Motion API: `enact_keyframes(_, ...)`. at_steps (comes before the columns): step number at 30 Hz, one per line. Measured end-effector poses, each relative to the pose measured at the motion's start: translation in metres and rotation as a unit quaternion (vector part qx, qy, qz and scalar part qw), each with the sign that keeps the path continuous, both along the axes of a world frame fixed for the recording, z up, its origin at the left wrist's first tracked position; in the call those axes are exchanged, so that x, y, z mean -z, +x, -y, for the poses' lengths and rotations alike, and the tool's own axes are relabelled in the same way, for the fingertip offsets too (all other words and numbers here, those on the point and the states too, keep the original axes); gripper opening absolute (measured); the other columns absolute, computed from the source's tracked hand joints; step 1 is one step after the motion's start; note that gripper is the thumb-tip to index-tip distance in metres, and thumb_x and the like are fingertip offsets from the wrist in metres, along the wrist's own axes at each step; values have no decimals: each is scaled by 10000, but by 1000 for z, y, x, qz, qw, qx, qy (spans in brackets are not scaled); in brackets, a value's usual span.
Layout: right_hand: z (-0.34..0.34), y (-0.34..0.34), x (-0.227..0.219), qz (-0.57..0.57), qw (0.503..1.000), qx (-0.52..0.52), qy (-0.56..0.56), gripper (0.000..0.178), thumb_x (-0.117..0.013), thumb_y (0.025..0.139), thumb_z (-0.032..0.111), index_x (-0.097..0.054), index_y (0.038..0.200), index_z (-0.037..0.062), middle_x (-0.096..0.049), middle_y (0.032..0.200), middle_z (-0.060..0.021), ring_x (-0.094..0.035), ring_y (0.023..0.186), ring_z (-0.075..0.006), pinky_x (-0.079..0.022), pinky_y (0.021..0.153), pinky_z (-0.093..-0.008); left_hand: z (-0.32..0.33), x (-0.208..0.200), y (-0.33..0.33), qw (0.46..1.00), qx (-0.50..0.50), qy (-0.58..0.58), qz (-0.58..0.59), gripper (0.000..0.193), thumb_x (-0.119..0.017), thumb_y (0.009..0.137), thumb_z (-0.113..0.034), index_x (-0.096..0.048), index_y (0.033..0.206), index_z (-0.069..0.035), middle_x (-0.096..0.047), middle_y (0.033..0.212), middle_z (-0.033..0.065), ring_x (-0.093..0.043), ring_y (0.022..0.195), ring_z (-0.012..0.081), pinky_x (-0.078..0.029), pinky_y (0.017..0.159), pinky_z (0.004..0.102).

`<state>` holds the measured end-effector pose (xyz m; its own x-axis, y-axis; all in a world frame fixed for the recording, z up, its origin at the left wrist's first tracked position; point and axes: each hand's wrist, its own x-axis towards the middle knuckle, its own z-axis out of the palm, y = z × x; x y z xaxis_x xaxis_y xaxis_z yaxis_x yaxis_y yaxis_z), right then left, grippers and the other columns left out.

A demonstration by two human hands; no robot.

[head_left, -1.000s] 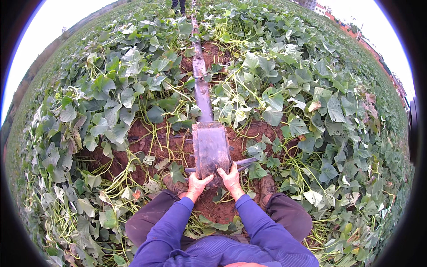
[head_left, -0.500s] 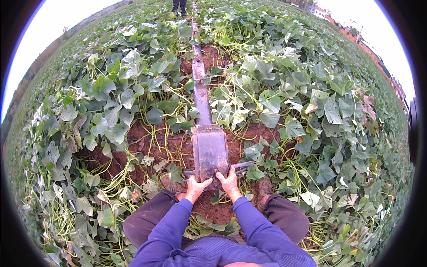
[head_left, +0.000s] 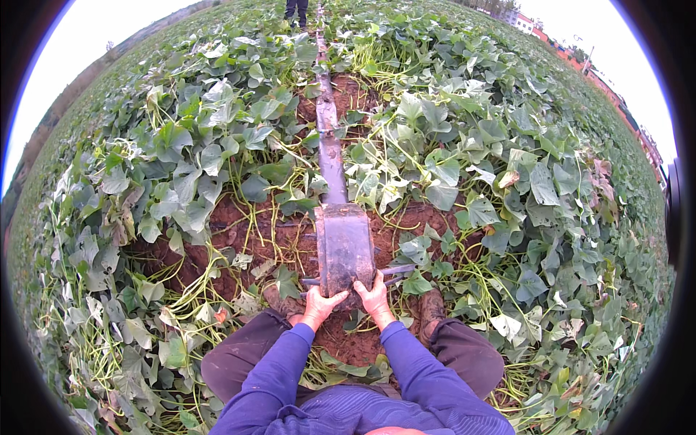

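A thick, mud-smeared roll of dark flat hose [head_left: 349,243] stands on edge on the soil between my feet. Its unrolled strip [head_left: 331,159] runs straight away from me through the leaves. My left hand [head_left: 321,307] grips the near left side of the roll, thumb pointing inward. On the near right side, my right hand [head_left: 375,299] holds it with the thumb on top. My other fingers are mostly hidden under and beside the roll. Thin dark tubes [head_left: 398,270] stick out beside the roll, close to my hands; where they join is hidden.
Broad-leaved green vines [head_left: 471,138] cover the field on both sides. Reddish soil [head_left: 239,232] shows around the roll. My muddy shoes [head_left: 433,310] flank it, knees bent outward. Far ahead, a person in dark trousers [head_left: 296,10] stands beside the strip. Buildings line the right horizon.
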<state>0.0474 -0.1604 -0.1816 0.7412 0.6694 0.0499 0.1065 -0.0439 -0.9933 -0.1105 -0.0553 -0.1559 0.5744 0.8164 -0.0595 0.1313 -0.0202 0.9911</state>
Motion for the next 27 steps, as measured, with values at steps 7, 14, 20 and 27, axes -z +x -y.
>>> enact_keyframes(7,1,-2,-3,-6,1000,-5,10,861,-879,841,401,-451,1438,-48,-709,1236,-195,-690,1124,-288,-524,1005,-393,0,-2,-2,1000,-6,24,-14,508,-934,772,-329,-762,1087,31,-804,1013,128,-764,916,206,-581,842,377)
enact_keyframes(14,1,0,6,4,1000,-7,6,873,-879,846,396,-439,1451,-54,-698,1263,-203,-681,1145,-289,-517,1017,-396,0,-3,-3,999,1,35,-26,512,-934,772,-337,-764,1084,31,-804,1012,130,-765,914,209,-582,842,376)
enact_keyframes(20,1,-2,-3,0,1000,-8,5,888,-873,847,419,-434,1457,-55,-691,1279,-210,-681,1155,-295,-517,1015,-395,0,-9,-3,1000,3,24,-20,511,-933,774,-321,-762,1094,38,-803,1031,126,-760,918,201,-583,856,374)
enact_keyframes(27,2,-1,-1,7,1000,-12,-5,882,-869,851,412,-430,1460,-49,-701,1263,-210,-690,1144,-296,-524,1002,-395,0,-13,-4,999,10,28,-36,501,-932,774,-318,-766,1089,33,-804,1028,124,-758,919,192,-581,852,375)
